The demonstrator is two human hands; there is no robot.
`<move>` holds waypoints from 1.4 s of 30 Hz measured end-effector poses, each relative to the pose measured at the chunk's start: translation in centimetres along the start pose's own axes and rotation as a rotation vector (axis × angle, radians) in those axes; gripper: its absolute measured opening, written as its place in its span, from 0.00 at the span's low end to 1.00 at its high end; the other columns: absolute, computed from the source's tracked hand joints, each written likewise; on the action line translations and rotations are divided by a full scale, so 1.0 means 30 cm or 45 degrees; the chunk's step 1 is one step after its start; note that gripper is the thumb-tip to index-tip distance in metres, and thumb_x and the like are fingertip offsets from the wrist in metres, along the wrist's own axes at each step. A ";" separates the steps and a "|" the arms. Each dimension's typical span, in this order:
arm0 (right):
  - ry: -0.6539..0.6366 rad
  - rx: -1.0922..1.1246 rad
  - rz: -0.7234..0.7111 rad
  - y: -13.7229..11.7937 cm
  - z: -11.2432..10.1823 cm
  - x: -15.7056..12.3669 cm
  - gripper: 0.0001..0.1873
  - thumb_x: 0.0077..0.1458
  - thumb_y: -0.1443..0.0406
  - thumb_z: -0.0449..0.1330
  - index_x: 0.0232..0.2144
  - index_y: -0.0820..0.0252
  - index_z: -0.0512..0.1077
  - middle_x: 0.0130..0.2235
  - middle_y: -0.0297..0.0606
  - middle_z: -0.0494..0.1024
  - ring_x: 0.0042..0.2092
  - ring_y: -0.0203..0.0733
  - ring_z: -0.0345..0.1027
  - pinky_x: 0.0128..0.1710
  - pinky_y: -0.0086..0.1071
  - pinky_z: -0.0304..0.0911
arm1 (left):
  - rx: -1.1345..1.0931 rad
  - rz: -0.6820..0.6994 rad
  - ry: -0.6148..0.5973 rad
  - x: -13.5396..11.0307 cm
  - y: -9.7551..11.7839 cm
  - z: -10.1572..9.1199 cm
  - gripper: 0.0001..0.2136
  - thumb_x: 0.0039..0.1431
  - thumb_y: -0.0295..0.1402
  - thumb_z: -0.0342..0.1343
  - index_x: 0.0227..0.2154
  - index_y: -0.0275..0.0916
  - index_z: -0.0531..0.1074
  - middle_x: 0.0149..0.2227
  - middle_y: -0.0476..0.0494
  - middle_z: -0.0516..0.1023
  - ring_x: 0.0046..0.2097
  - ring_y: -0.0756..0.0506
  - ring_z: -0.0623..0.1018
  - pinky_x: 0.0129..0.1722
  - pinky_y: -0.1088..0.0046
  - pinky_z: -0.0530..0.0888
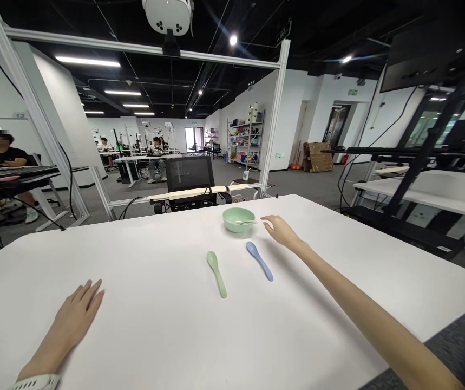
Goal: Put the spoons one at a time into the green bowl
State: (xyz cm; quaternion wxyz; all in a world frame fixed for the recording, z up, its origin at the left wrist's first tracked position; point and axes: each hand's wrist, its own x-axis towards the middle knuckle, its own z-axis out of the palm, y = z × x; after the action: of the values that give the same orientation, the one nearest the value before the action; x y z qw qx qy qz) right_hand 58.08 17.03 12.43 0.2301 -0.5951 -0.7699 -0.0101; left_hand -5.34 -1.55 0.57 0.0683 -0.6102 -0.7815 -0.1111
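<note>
A pale green bowl (238,227) stands near the table's far edge, with a light beige spoon (248,221) resting in it, its handle poking over the right rim. Just right of that handle is my right hand (281,230), thumb and index finger apart, holding nothing; a small gap seems to separate the fingertips from the spoon. On the table in front of the bowl lie a blue spoon (260,261) and, left of it, a green spoon (216,274). My left hand (78,310) lies flat on the table at the lower left, fingers stretched out.
The white table (151,319) fills the foreground. Beyond its far edge are a metal frame bar (191,193) and a black office chair (190,172). A frame post (275,119) rises behind the bowl. People sit at other desks in the background.
</note>
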 end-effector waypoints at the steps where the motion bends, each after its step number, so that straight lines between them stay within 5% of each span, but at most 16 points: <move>1: 0.003 -0.009 -0.017 -0.022 -0.014 0.031 0.23 0.70 0.68 0.50 0.60 0.66 0.76 0.61 0.51 0.79 0.63 0.53 0.70 0.64 0.40 0.61 | -0.001 0.004 0.010 0.001 -0.002 0.003 0.38 0.61 0.48 0.34 0.63 0.30 0.73 0.67 0.32 0.74 0.72 0.32 0.68 0.69 0.51 0.67; 9: -0.277 -0.190 0.042 -0.185 -0.020 0.219 0.20 0.69 0.68 0.55 0.58 0.63 0.79 0.56 0.49 0.83 0.58 0.51 0.76 0.57 0.34 0.65 | -0.048 -0.036 0.075 -0.001 0.007 0.004 0.37 0.61 0.49 0.37 0.63 0.30 0.73 0.67 0.28 0.74 0.70 0.30 0.70 0.67 0.49 0.69; 16: -0.403 -0.266 0.138 -0.246 0.022 0.290 0.11 0.60 0.68 0.67 0.44 0.60 0.86 0.49 0.50 0.86 0.52 0.53 0.80 0.52 0.34 0.69 | -0.048 -0.016 0.076 -0.008 0.027 -0.019 0.35 0.62 0.48 0.39 0.62 0.32 0.74 0.66 0.29 0.75 0.69 0.31 0.72 0.67 0.48 0.69; 20: -0.412 -0.265 0.167 -0.266 0.012 0.297 0.10 0.55 0.69 0.71 0.41 0.61 0.87 0.47 0.50 0.86 0.49 0.52 0.81 0.48 0.32 0.69 | -0.109 -0.073 0.012 -0.019 0.040 -0.038 0.38 0.63 0.50 0.36 0.64 0.29 0.71 0.69 0.28 0.71 0.72 0.30 0.67 0.71 0.49 0.65; 24: -0.295 -0.247 0.152 -0.292 -0.032 0.271 0.12 0.63 0.70 0.64 0.45 0.63 0.85 0.50 0.52 0.85 0.52 0.51 0.79 0.48 0.31 0.67 | -0.265 -0.083 0.099 -0.030 0.079 -0.090 0.37 0.62 0.53 0.39 0.63 0.32 0.71 0.69 0.28 0.72 0.71 0.29 0.68 0.70 0.47 0.65; 27: -0.095 -0.068 0.051 -0.348 -0.066 0.209 0.15 0.68 0.69 0.57 0.50 0.64 0.83 0.50 0.51 0.85 0.52 0.49 0.78 0.48 0.32 0.66 | -0.553 -0.085 0.162 -0.033 0.197 -0.157 0.36 0.61 0.57 0.42 0.60 0.36 0.73 0.65 0.29 0.76 0.67 0.30 0.72 0.67 0.47 0.69; 30: 0.047 0.282 -0.122 -0.452 -0.065 0.098 0.14 0.66 0.68 0.60 0.50 0.62 0.82 0.47 0.45 0.86 0.45 0.45 0.79 0.46 0.31 0.66 | -0.982 -0.111 -0.084 -0.035 0.415 -0.233 0.36 0.56 0.63 0.48 0.53 0.39 0.76 0.51 0.33 0.85 0.53 0.33 0.83 0.53 0.54 0.78; 36: -0.188 0.706 -0.228 -0.692 0.043 -0.179 0.06 0.61 0.69 0.63 0.38 0.63 0.82 0.36 0.40 0.84 0.33 0.38 0.74 0.36 0.28 0.63 | -1.551 -0.158 -0.584 -0.063 0.854 -0.327 0.37 0.47 0.68 0.56 0.41 0.36 0.79 0.38 0.37 0.85 0.35 0.43 0.81 0.33 0.68 0.73; 39: -0.294 0.785 -0.210 -0.748 0.087 -0.276 0.10 0.63 0.68 0.61 0.29 0.62 0.78 0.30 0.36 0.81 0.28 0.36 0.69 0.30 0.28 0.59 | -1.705 -0.143 -0.698 -0.080 0.944 -0.333 0.30 0.51 0.64 0.57 0.35 0.38 0.78 0.37 0.40 0.83 0.36 0.46 0.79 0.35 0.70 0.71; 42: -0.354 0.772 -0.199 -0.745 0.101 -0.318 0.13 0.67 0.63 0.59 0.30 0.61 0.77 0.31 0.38 0.80 0.29 0.38 0.70 0.30 0.29 0.59 | -1.669 -0.147 -0.722 -0.081 0.957 -0.316 0.27 0.50 0.62 0.58 0.28 0.39 0.75 0.32 0.43 0.80 0.35 0.47 0.77 0.35 0.71 0.70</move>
State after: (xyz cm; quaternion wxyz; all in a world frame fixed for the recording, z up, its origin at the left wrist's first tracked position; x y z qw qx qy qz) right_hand 38.24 2.68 12.01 0.2878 -0.4345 -0.8052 0.2829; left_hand 22.79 0.34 11.74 -0.5240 -0.4886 -0.5727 -0.3984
